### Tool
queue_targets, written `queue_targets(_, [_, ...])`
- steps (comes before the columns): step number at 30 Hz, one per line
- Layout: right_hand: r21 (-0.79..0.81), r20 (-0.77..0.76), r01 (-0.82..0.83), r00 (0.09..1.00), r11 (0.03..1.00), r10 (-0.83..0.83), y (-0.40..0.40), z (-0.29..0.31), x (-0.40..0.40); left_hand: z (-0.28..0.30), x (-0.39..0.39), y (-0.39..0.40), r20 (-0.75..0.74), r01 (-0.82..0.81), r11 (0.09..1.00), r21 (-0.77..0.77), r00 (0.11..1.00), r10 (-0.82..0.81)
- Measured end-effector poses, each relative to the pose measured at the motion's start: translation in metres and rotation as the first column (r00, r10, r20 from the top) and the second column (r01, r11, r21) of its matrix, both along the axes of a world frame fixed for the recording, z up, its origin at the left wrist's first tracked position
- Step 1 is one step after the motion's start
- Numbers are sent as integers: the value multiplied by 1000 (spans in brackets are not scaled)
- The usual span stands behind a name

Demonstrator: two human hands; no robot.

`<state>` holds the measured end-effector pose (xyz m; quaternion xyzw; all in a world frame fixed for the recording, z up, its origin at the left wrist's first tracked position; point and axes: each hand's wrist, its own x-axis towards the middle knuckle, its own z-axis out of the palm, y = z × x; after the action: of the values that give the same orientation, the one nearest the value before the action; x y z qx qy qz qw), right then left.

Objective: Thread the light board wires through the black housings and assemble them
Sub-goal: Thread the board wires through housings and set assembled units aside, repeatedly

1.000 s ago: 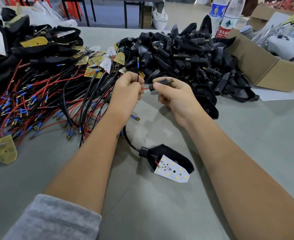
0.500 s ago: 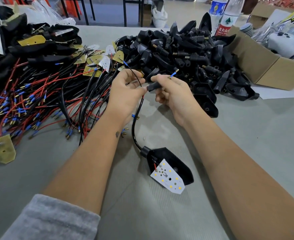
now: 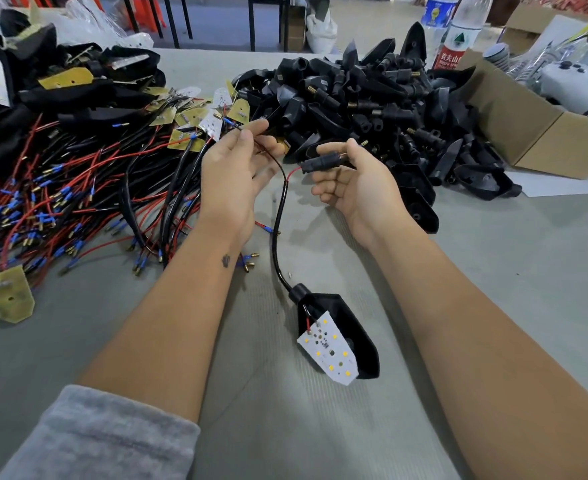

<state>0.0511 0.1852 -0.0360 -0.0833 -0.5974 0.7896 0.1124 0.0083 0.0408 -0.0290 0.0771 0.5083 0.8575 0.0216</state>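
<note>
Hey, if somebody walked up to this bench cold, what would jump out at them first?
Probably the two bare hands at centre: the left hand pinches a thin black wire while the right hand holds a small black connector with a red wire entering it. Just below lies a black housing with a white light board tilted across its opening. Behind, a tangle of red and black wires sprawls left and a heap of black housings right.

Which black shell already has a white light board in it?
The black housing lying alone between the arms, nearest the camera; its white light board sits inside, unlike the empty ones heaped behind.
</note>
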Motion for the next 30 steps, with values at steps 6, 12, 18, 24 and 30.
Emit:
queue_targets(6, [-21,-25,56,998,998,-56,0,-1,2,-1,-3,-4,-54,-143,963,-230,989,134])
queue_targets(12, [-9,-39,65,997,998,-65,-1,-1,2,-8,-5,-6,-263,-189,872,-451,962,72])
queue_targets(18, [-117,-34,89,995,989,-93,3,-1,1,-14,-3,-1,-361,-219,750,-624,932,-28])
queue_targets(24, [-124,-42,92,994,988,-98,4,-2,1,-13,5,-1,-391,-219,710,-670,916,-87])
queue_targets(30, [-98,-51,85,995,992,-91,4,-2,2,-12,8,0,-460,-291,671,-682,884,-84])
